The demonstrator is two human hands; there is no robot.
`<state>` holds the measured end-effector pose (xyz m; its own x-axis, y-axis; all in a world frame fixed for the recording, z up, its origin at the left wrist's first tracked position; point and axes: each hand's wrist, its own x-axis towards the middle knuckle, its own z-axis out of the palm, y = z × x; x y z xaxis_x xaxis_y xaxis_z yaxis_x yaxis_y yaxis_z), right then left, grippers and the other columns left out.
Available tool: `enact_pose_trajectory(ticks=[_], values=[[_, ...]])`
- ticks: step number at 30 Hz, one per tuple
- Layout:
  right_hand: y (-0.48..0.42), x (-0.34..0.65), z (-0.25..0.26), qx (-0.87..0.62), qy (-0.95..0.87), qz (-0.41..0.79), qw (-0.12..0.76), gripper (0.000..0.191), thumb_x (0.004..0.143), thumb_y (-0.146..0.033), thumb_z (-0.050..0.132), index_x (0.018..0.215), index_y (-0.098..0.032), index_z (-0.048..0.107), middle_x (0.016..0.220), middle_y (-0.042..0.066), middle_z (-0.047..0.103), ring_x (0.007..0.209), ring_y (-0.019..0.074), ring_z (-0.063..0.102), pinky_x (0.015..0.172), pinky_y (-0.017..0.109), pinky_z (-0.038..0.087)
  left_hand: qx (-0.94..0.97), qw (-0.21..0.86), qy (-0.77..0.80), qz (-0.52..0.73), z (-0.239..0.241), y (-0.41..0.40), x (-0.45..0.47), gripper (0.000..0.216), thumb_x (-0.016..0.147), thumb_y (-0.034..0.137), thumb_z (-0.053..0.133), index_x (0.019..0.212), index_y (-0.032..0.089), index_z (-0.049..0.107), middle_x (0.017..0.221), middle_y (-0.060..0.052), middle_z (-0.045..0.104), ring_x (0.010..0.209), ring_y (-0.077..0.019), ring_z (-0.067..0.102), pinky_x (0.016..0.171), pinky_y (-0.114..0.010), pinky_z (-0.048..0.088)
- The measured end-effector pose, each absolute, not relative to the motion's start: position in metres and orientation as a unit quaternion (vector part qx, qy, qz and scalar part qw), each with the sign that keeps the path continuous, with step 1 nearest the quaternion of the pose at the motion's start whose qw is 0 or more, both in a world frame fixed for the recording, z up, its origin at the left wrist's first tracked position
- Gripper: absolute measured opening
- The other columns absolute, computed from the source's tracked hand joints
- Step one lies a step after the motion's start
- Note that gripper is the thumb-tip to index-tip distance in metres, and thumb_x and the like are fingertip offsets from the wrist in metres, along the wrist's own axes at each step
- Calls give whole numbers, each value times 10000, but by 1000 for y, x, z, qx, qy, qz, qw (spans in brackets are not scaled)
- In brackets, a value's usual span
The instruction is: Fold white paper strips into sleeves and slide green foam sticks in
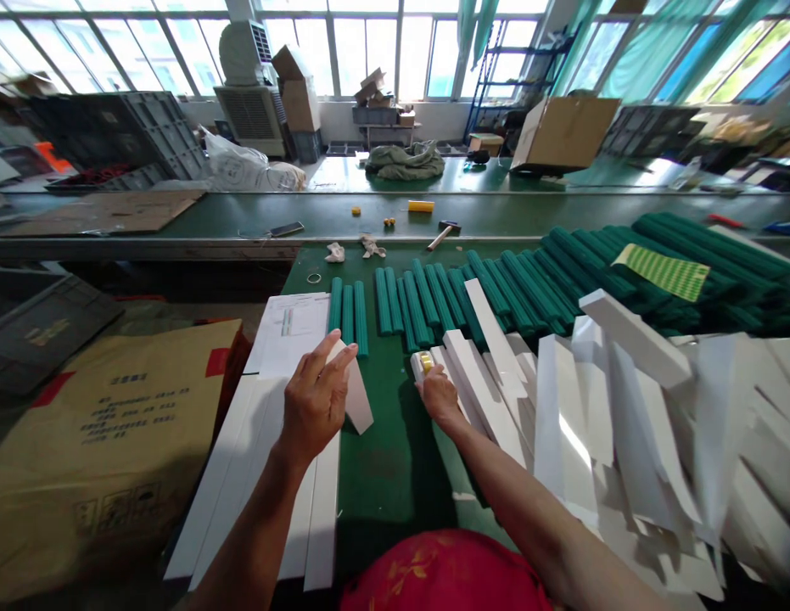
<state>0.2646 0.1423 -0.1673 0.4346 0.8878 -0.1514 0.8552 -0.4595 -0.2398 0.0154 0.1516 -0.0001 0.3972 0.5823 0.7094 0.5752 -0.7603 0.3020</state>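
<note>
My left hand [316,397] is closed on a narrow white carton [359,397], which tilts over the green tabletop, its upper end partly hidden by my fingers. Beside the pile of white cartons, my right hand [440,395] grips a small roll of yellowish tape [426,362]. Long white cartons [484,386] lie just right of that hand. Beyond both hands, dark green ribbed rolls [433,297] lie in a row. To the left of my left hand, flat white cartons [254,458] rest side by side below a printed paper sheet [291,331].
A big brown sack [108,458] stands at the left. Loose white cartons [624,424] heap up on the right, below a green checked cloth [665,270]. A hammer [442,235], a yellow cylinder [421,206] and a phone-like dark object [286,229] lie farther back.
</note>
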Motion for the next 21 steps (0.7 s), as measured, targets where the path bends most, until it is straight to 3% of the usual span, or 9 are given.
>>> enact_pose_trajectory(ticks=[6, 10, 14, 17, 21], values=[[134, 260, -166, -848, -485, 181, 113, 365, 907, -364, 565, 1109, -62, 527, 1004, 198, 644, 986, 291, 647, 812, 345, 476, 834, 3, 346, 430, -1, 148, 15, 381, 911, 118, 487, 1277, 207, 545, 1381, -135, 516, 1221, -257, 542, 986, -427, 478], [115, 258, -166, -847, -447, 224, 179, 332, 886, -334, 584, 1157, -144, 553, 1062, 156, 628, 1004, 275, 630, 812, 343, 467, 832, 6, 350, 430, -2, 150, 13, 373, 924, 142, 467, 1283, 216, 536, 1379, -130, 518, 1223, -253, 543, 986, -424, 477], [119, 255, -169, -837, -358, 314, 270, 283, 905, -353, 511, 1113, -174, 581, 805, 71, 642, 677, 181, 645, 608, 272, 481, 828, 11, 353, 434, -2, 153, 13, 367, 923, 141, 462, 1274, 212, 545, 1375, -128, 521, 1218, -251, 544, 987, -428, 478], [134, 255, -171, -812, -255, 395, 346, 250, 925, -346, 432, 1032, -168, 570, 629, 3, 583, 429, 103, 530, 441, 212, 426, 828, 12, 356, 433, -2, 155, 13, 364, 926, 143, 458, 1273, 213, 547, 1372, -126, 525, 1221, -249, 542, 990, -430, 477], [149, 260, -167, -765, -121, 470, 423, 157, 883, -281, 488, 954, -146, 526, 570, -17, 552, 423, 107, 549, 443, 228, 477, 830, 11, 351, 433, 0, 155, 14, 363, 922, 134, 462, 1267, 206, 552, 1360, -130, 533, 1221, -249, 543, 987, -428, 478]])
